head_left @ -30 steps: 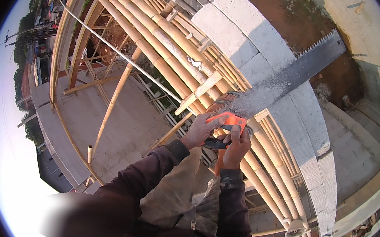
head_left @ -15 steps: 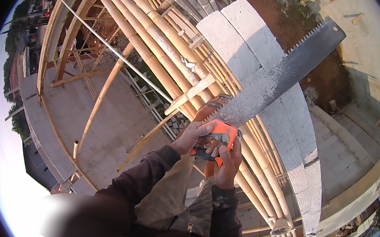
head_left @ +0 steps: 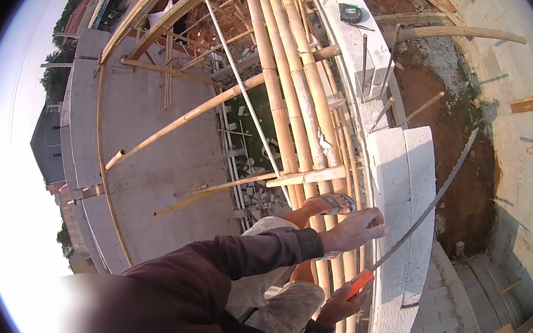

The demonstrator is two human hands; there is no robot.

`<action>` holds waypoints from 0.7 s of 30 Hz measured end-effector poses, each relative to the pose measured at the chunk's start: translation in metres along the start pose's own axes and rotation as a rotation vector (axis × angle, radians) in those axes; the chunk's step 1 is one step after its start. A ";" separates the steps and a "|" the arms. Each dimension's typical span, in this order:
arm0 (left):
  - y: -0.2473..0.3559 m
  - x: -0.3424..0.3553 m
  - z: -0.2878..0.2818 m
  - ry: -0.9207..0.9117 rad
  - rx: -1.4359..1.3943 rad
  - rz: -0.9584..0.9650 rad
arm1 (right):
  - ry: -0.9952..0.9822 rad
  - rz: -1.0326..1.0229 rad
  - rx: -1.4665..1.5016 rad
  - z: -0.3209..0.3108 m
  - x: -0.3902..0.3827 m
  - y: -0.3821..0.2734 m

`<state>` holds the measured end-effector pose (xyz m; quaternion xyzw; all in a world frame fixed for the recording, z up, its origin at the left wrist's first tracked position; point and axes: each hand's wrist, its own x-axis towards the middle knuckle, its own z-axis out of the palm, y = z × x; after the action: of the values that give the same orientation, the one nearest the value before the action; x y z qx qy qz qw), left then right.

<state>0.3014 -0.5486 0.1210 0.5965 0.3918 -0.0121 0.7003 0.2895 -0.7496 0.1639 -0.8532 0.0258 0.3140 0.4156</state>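
Observation:
My right hand (head_left: pixel 340 304) grips the orange handle (head_left: pixel 361 283) of a hand saw. The long grey saw blade (head_left: pixel 429 211) is seen nearly edge-on, slanting up and right across the white block wall (head_left: pixel 411 164). Whether the blade touches the blocks, I cannot tell. My left hand (head_left: pixel 355 231), dusty and with nothing visible in it, is held by the wall's left edge with its fingers loosely bent and apart. It is left of the blade, above my sandalled foot (head_left: pixel 335 204).
Bamboo poles (head_left: pixel 304 106) form the platform under my feet, with a wooden crosspiece (head_left: pixel 310 176) over them. Several metal bars (head_left: pixel 390 59) stand up from the wall beyond the blocks. A tape measure (head_left: pixel 350 13) lies on its top. Bare soil (head_left: pixel 472 167) lies far below, right.
My left hand has let go of the saw and moved right toward the wall. The saw has turned from broadside to edge-on, lower in my right hand. My view has swung round.

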 end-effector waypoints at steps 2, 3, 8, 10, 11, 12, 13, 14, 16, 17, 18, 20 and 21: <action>0.018 0.000 0.015 -0.092 -0.052 -0.028 | 0.004 -0.113 -0.195 -0.031 -0.010 0.021; 0.023 -0.002 0.024 -0.113 -0.024 -0.047 | 0.001 -0.189 -0.273 -0.050 -0.015 0.031; 0.007 -0.027 0.064 0.086 0.137 -0.060 | -0.189 -0.504 -0.483 -0.136 -0.003 0.070; -0.012 -0.034 0.067 0.238 -0.041 -0.043 | -0.262 -0.595 -0.675 -0.161 0.030 0.068; -0.023 -0.034 0.065 0.274 -0.250 -0.322 | -0.308 -0.602 -0.733 -0.166 0.058 0.063; -0.033 -0.034 0.062 0.355 -0.555 -0.136 | -0.351 -0.574 -0.904 -0.168 0.086 0.055; -0.043 -0.031 0.056 0.304 -0.805 -0.163 | -0.290 -0.996 -0.737 -0.162 0.120 0.048; -0.053 -0.028 0.051 0.298 -0.894 -0.194 | -0.315 -1.100 -0.794 -0.157 0.149 0.038; -0.073 -0.022 0.037 0.321 -1.040 -0.203 | -0.408 -1.237 -0.872 -0.135 0.199 0.023; -0.084 -0.020 0.030 0.368 -1.076 -0.209 | -0.430 -1.289 -0.919 -0.123 0.218 0.017; -0.094 -0.018 0.023 0.337 -1.135 -0.221 | -0.452 -1.351 -0.895 -0.111 0.233 0.012; -0.114 -0.020 0.011 0.314 -1.144 -0.205 | -0.457 -1.412 -0.899 -0.100 0.253 0.007; -0.123 -0.025 0.006 0.329 -1.135 -0.216 | -0.450 -1.433 -0.923 -0.099 0.259 0.007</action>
<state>0.2284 -0.6005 0.0335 0.0802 0.4988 0.2201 0.8344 0.5456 -0.7705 0.0602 -0.6649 -0.7276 0.1175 0.1215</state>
